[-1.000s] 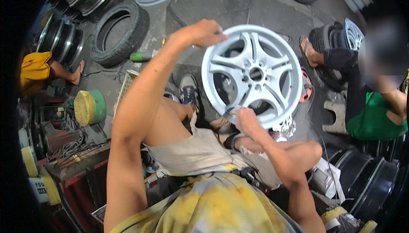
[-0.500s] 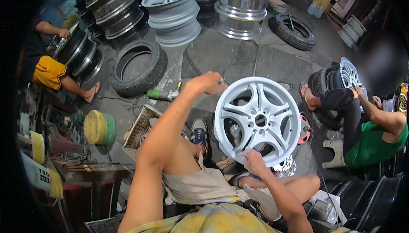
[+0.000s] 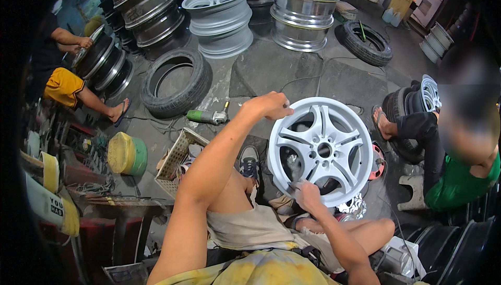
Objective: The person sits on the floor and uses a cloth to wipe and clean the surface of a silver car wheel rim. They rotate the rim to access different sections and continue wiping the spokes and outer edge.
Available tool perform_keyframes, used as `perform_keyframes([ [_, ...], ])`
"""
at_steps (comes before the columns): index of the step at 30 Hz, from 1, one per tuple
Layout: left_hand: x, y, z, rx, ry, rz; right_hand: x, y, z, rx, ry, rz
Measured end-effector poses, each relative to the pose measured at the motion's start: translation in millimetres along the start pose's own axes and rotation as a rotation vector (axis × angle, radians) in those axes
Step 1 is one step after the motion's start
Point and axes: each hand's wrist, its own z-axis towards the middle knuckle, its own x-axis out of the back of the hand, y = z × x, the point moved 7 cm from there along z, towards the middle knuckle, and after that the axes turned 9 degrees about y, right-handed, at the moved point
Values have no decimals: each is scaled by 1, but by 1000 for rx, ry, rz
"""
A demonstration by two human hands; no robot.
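A pale grey-white spoked alloy wheel is propped face up in front of me, above my lower legs. My left hand is at its upper left edge, fingers curled, fingertips close to or touching the rim. Whatever is pinched there, if anything, is too small to tell. My right hand is closed at the wheel's lower left rim, by the gap between two spokes. Something small and dark shows at its fingertips, but its kind is unclear.
A green angle grinder and a tyre lie ahead left. Beside my left leg stands a cream plastic basket. Stacked wheels rise at the back. A person in green sits right; another in yellow shorts works left.
The whole view has shifted slightly. My left hand has come nearer the rim, while my right hand has slid a little left along the lower edge. The person at right has leaned forward.
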Motion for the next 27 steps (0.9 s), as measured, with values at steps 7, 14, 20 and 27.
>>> perform_keyframes([
  [7,7,-20,11,-12,40,128,-1,3,-1,78,66,19],
  [14,5,-23,10,-90,41,24,2,20,-19,129,37,-81],
  [20,11,-16,8,-46,82,143,-8,-8,12,109,124,-74],
  [27,9,-26,9,-55,78,114,8,19,-16,63,-53,54],
])
